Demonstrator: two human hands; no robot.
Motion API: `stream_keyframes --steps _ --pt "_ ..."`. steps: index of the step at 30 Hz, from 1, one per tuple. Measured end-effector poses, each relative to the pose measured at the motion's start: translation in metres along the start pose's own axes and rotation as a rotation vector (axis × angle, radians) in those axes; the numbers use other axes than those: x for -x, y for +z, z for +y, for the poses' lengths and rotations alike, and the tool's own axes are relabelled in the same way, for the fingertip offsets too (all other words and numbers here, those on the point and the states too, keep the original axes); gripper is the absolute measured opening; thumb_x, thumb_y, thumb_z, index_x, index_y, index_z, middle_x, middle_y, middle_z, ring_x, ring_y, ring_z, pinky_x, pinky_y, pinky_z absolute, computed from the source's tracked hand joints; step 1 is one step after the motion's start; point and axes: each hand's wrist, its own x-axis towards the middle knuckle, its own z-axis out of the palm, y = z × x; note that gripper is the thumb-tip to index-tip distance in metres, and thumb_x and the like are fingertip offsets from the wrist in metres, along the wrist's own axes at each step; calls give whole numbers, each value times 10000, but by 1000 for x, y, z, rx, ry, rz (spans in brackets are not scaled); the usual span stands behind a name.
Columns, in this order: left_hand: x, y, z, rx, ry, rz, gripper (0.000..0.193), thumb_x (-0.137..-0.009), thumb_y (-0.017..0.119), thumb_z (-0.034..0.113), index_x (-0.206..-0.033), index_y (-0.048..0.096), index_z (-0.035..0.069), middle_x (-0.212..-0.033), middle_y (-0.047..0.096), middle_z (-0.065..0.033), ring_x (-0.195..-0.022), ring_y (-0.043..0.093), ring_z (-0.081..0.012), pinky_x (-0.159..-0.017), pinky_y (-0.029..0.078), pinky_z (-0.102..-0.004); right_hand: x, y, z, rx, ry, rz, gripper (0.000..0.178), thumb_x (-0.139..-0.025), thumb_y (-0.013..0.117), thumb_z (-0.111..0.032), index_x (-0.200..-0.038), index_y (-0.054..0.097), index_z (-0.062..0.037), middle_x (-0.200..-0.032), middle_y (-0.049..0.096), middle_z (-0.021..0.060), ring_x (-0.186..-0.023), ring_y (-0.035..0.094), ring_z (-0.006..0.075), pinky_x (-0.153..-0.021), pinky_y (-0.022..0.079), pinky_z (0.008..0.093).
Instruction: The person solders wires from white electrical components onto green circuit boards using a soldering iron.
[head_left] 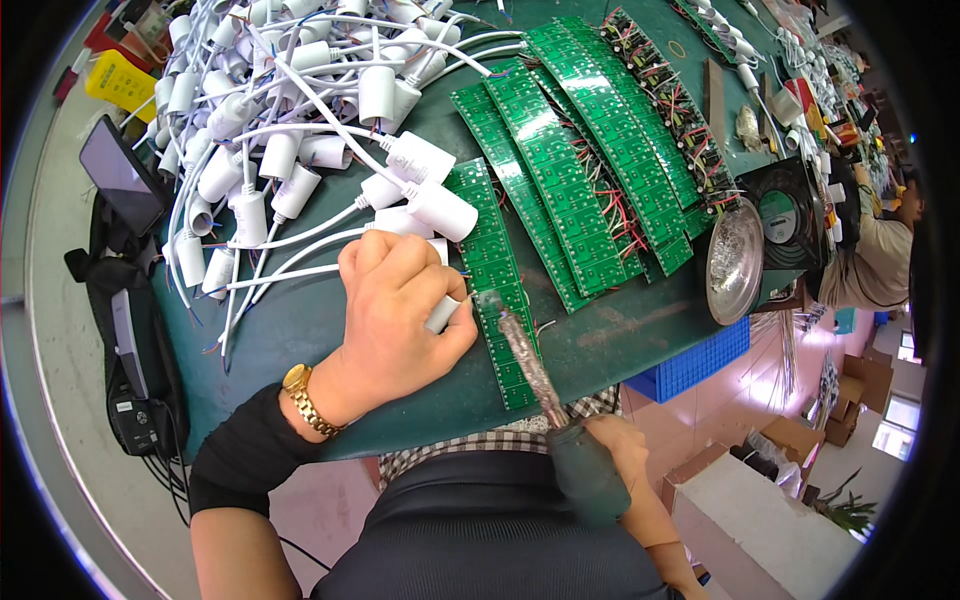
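Note:
My left hand (395, 315), with a gold watch at the wrist, is closed round a white plastic cylinder (441, 314), partly hidden by the fingers. Thin wire ends show beside its fingertips, over a narrow green circuit board panel (487, 262) lying lengthwise before me. A soldering iron (530, 365) is gripped in my right hand (622, 445); its dark handle covers part of that hand. The iron's tip is at the panel, close to my left fingertips; whether it touches is unclear. White cylinders on cables (445, 210) lie just beyond my left hand.
A large heap of white cabled cylinders (280, 155) covers the table's far left. Several green board panels (560, 170) overlap right of centre. To their right are a metal dish (735, 262) and a black fan (785, 215). A blue crate (700, 362) stands below the table edge.

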Motion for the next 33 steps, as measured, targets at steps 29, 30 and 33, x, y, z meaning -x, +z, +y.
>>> stream_keyframes --steps 29,30,33 --pt "2 2 -2 -17 13 2 186 -575 715 53 -712 596 97 -776 507 -32 -788 452 -242 -751 312 -364 24 5 -15 -318 371 -156 240 -920 559 -100 -1139 482 -41 -974 541 69 -881 588 185 -806 509 335" --pt "3 2 -3 -12 1 2 183 -577 721 67 -704 595 105 -778 489 -26 -806 453 -239 -774 307 -374 24 6 -15 -328 381 -147 240 -922 567 -108 -1137 483 -43 -980 540 69 -889 586 186 -811 507 337" --pt "3 3 -2 -10 -8 -2 179 -579 726 82 -696 594 113 -781 473 -19 -822 456 -237 -795 302 -384 30 10 -9 -335 391 -126 248 -922 574 -111 -1139 481 -36 -977 541 76 -891 590 192 -810 505 343"
